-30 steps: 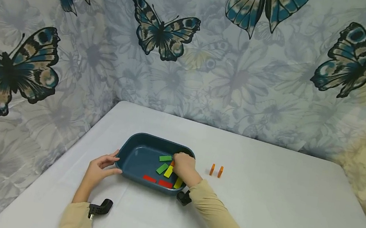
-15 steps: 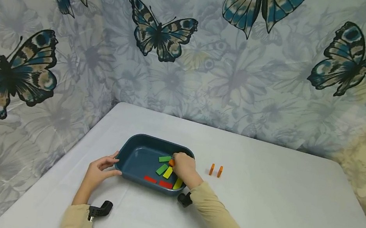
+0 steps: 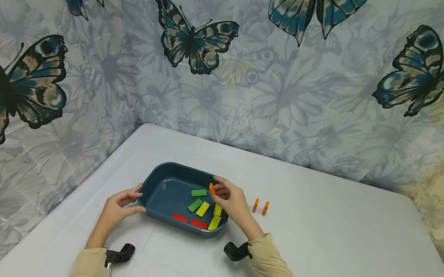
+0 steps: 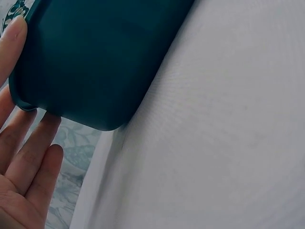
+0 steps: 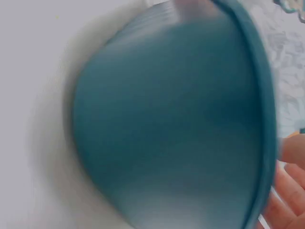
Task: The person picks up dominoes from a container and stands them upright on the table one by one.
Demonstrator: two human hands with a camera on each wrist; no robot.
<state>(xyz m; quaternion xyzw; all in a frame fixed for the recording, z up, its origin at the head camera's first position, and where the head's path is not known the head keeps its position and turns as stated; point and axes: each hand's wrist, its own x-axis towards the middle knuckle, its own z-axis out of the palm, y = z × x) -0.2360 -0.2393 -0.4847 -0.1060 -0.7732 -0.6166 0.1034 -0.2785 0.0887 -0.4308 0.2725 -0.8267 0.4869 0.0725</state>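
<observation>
A deep teal dish (image 3: 166, 197) sits on the white table. My left hand (image 3: 119, 204) holds it by its left end, thumb and fingertips at the rim around the corner; the left wrist view shows the thumb and fingers against the dish wall (image 4: 95, 71). Over the dish's right end, my right hand (image 3: 234, 200) pinches an orange domino block (image 3: 212, 189) between thumb and fingers. Inside lie green blocks (image 3: 198, 193), yellow blocks (image 3: 203, 209) and red blocks (image 3: 199, 223). In the right wrist view the dish's outer wall (image 5: 167, 119) hides most of the right hand.
Two orange blocks (image 3: 255, 205) stand upright, side by side, on the table (image 3: 338, 251) just right of the dish. A fabric wall (image 3: 287, 105) printed with butterflies rises behind the table. Each wrist carries a black camera (image 3: 236, 251).
My right hand has risen from inside the dish and drawn back slightly rightward, lifting the orange block. A yellow block in the right end now shows more fully. The left hand stays on the dish.
</observation>
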